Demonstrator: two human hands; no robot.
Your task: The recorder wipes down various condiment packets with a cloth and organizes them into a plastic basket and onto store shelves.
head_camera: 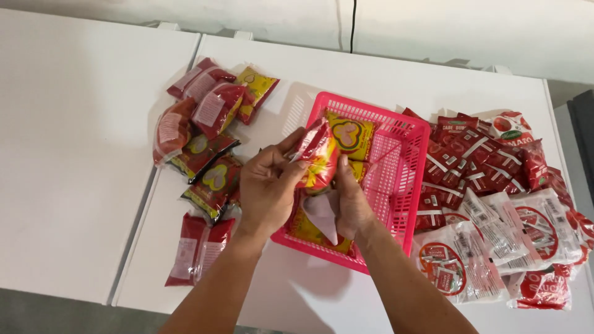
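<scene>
- Left hand (267, 185) gripping a red and yellow packet (318, 154), fingers (286, 148) wrapped round its left edge.
- Right hand (351, 207) low on the same packet, fingers closed on its bottom end, seen from the back so the hold is partly hidden.
- Packet held up in the air, just over the left part of a pink basket (402, 185) in the middle of the white table (74, 154).
- More packets of the same kind inside the basket, one flat by the far wall, one under the hands at the near side.
- Loose heap of red and yellow packets (207, 133) on the table, just left of the basket.
- Big pile of red and white sachets (495, 204) on the right, touching the basket's right side.
- Could slip: shiny, squashy packet, held only at its edges, so a loose hold may drop it crooked on the basket rim.
- Could burst: too hard a squeeze with both hands may split the soft packet.
- Could tip: basket near the table's near edge, so a push from a wrist may shove it off.
</scene>
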